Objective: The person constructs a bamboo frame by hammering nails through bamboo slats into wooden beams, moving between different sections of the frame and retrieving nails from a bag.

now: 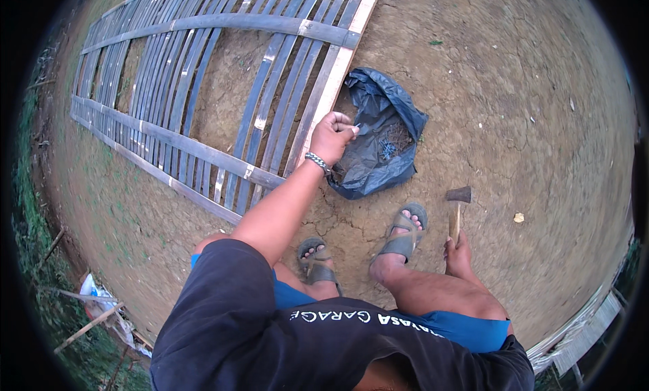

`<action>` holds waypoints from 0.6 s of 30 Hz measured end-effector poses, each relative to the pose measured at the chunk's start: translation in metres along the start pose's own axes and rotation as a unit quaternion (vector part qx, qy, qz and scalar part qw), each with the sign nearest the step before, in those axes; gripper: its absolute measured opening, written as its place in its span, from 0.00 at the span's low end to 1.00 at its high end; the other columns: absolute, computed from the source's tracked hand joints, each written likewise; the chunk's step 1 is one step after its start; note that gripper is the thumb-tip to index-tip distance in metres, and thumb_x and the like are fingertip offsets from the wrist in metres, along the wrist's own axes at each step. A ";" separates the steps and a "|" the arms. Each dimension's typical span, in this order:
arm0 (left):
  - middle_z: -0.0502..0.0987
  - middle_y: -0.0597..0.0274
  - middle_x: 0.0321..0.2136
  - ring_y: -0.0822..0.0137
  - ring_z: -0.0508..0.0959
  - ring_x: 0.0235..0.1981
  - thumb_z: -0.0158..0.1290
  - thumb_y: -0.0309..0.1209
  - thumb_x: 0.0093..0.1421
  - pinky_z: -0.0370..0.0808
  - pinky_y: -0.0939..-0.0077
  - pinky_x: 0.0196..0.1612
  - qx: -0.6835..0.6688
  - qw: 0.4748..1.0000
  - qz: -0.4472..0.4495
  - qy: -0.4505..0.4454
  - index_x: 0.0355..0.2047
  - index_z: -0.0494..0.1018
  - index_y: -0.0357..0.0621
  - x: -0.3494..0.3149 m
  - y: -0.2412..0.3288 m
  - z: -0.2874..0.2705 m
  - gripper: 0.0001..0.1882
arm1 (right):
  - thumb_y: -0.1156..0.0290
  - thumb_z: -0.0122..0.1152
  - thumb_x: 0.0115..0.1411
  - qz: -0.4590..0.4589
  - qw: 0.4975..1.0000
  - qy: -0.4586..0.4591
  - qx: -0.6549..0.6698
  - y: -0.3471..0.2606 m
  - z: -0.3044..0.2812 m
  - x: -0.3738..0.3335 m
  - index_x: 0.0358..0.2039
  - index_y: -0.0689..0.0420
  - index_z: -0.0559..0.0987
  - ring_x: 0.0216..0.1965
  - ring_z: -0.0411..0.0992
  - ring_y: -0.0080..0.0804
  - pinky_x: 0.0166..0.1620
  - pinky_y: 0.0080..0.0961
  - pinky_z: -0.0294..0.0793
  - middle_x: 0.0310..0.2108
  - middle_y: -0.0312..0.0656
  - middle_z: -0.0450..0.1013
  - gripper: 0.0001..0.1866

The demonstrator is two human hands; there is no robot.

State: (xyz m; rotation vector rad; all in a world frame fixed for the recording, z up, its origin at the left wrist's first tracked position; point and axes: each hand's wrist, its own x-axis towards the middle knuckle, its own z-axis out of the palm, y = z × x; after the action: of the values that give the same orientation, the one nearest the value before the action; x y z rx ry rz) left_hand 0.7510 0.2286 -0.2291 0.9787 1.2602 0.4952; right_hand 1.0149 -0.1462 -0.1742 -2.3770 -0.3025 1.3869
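My left hand (334, 135) is raised over the left side of a black plastic bag (373, 178), its thumb and fingers pinched on what looks like a small nail. Only a pale tip shows at the fingertips. The bag lies open on the ground, with a small heap of bluish nails (389, 149) and brownish bits inside. Low at my right side, my right hand (459, 254) is closed around the wooden handle of a hatchet (460, 195). Its dark, rusty head points away from me, above the ground.
A bamboo slat panel (196, 86) lies at the far left, its pale edge strip (338, 73) beside the bag. My sandalled feet (405, 232) stand just nearer than the bag. Cracked dry soil (527, 120) stretches right, with a yellowish scrap (518, 217). Sticks (88, 327) lie lower left.
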 end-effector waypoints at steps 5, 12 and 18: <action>0.81 0.63 0.33 0.75 0.80 0.31 0.55 0.27 0.66 0.78 0.81 0.37 -0.025 0.997 -0.015 -0.069 0.52 0.74 0.35 0.015 0.000 -0.015 0.15 | 0.73 0.52 0.69 -0.020 1.000 -0.009 -0.005 -0.003 -0.002 0.006 0.57 0.58 0.66 0.20 0.67 0.23 0.24 0.26 0.69 0.25 0.36 0.69 0.17; 0.81 0.57 0.35 0.70 0.82 0.33 0.51 0.27 0.68 0.81 0.74 0.41 -0.112 0.993 0.017 -0.022 0.47 0.71 0.36 0.034 0.014 -0.011 0.10 | 0.73 0.52 0.69 -0.020 1.000 -0.016 0.004 -0.006 -0.006 0.010 0.57 0.57 0.65 0.19 0.66 0.23 0.22 0.25 0.67 0.23 0.35 0.68 0.17; 0.83 0.59 0.28 0.70 0.80 0.28 0.64 0.33 0.58 0.75 0.74 0.35 0.078 0.963 0.207 0.154 0.30 0.81 0.38 0.082 0.040 -0.005 0.09 | 0.73 0.51 0.69 -0.005 0.999 -0.035 0.007 -0.012 -0.009 0.013 0.58 0.57 0.64 0.19 0.66 0.23 0.23 0.26 0.68 0.23 0.35 0.67 0.18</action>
State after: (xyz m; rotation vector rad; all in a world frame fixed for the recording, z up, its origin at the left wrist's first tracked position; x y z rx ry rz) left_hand 0.7763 0.3156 -0.2422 1.3485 1.3887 0.9108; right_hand 1.0294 -0.1327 -0.1755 -2.3168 -0.3231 1.4645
